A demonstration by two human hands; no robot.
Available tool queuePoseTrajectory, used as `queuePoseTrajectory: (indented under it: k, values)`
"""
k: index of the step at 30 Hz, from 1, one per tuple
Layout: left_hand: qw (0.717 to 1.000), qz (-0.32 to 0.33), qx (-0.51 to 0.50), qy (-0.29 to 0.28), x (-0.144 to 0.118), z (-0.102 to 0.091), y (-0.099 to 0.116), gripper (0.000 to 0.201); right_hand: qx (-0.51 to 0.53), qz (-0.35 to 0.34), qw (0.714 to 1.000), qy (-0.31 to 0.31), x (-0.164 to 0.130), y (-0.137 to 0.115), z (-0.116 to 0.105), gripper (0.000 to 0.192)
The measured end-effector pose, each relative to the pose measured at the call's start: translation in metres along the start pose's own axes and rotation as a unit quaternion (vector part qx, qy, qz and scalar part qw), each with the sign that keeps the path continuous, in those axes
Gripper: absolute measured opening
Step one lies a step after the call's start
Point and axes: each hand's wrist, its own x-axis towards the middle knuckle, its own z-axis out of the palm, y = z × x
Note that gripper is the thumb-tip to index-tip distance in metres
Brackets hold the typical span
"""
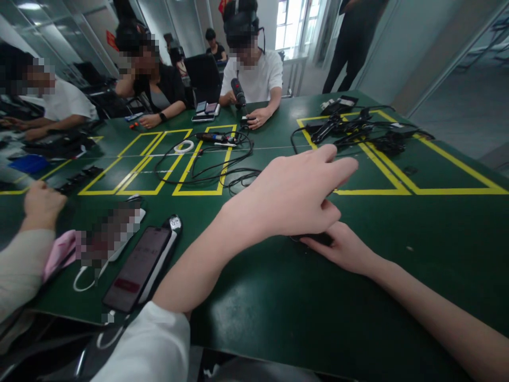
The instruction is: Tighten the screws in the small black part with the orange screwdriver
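Note:
My left hand (296, 193) reaches in from the lower left, held above the green table (258, 318). Its fingers are curled in and pressed together, and what they hold, if anything, is hidden by the back of the hand. Just below and to the right, my right hand (345, 246) grips a small dark object (320, 239) low over the table, thumb along its near side. Most of that object is covered by my two hands, so its kind does not show.
Yellow tape outlines (377, 192) mark the table. Black cables (207, 172), a white ring (184, 147) and a heap of black cords (358, 130) lie beyond. A phone (137, 268) rests left. Across, a co-worker holds a power screwdriver (238, 93); another person's hand (43, 204) is at left.

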Motion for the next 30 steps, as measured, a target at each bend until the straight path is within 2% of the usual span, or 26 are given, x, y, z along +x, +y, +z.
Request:
queuePoseTrajectory:
  k: [7,11,17,25,30]
  values:
    - [0.999,0.04,-0.025,0.023,0.001,0.009,-0.008,0.026,0.002,-0.007,1.0,0.003,0.002,-0.002,0.0,0.018]
    - [0.997,0.047,-0.064,0.017,0.001,0.008,-0.015,0.021,0.005,-0.005,1.0,0.004,0.003,-0.003,0.001,0.017]
    - [0.994,0.056,-0.09,0.018,-0.001,0.006,-0.02,0.027,0.012,-0.003,1.0,-0.001,0.003,-0.005,0.0,0.018]
    - [0.996,0.053,-0.063,0.014,-0.004,0.005,-0.018,0.032,0.005,-0.022,1.0,0.007,0.002,-0.002,0.003,0.018]
    - [0.997,0.047,-0.047,0.025,-0.005,0.006,-0.013,0.028,-0.001,-0.015,1.0,0.004,0.002,-0.003,0.002,0.018]
